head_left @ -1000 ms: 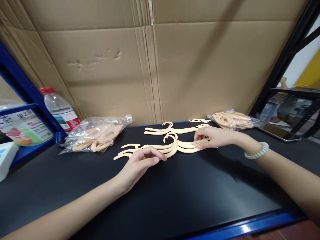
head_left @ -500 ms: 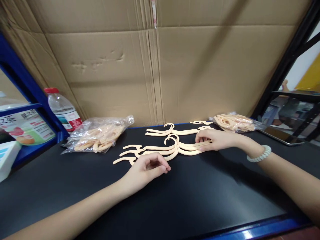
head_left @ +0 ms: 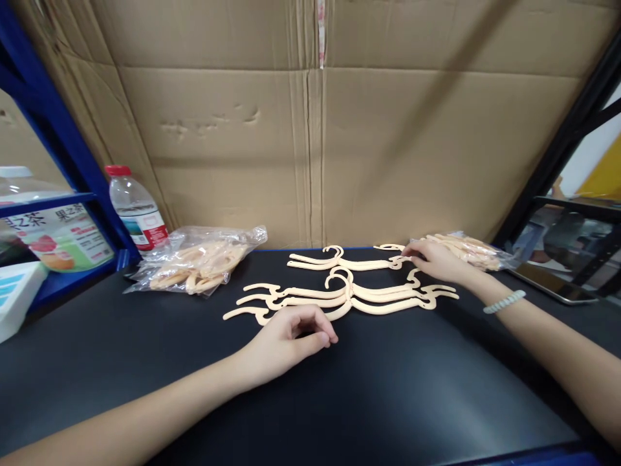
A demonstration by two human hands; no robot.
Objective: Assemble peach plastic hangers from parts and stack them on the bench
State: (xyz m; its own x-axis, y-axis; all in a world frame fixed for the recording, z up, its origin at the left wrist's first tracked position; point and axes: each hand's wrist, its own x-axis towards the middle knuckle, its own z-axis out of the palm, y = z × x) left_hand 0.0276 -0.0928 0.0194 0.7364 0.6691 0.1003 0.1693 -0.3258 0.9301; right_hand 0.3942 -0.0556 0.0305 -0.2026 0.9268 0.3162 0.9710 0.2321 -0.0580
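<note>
Several cream folding clothes hangers lie spread in a row on the black tabletop, hooks pointing away from me. Behind them lies another cream hanger with two arms to its left. My right hand, wearing a beaded bracelet, reaches to the right end of that rear hanger, fingertips closed on a small curved hanger end piece. In front of the hangers' left side rests my left hand, loosely curled with thumb and fingertips together and nothing visible inside. It hides part of the nearest hanger.
Clear bags of cream hanger parts stand at left and right rear. A water bottle with a red cap is at far left. A phone-like flat device lies at right. A cardboard wall closes off the back.
My right hand has left the right arm of the front hangers and moved back and right to the rear hanger's end. My left hand stays nearly in place. The view has shifted slightly.
</note>
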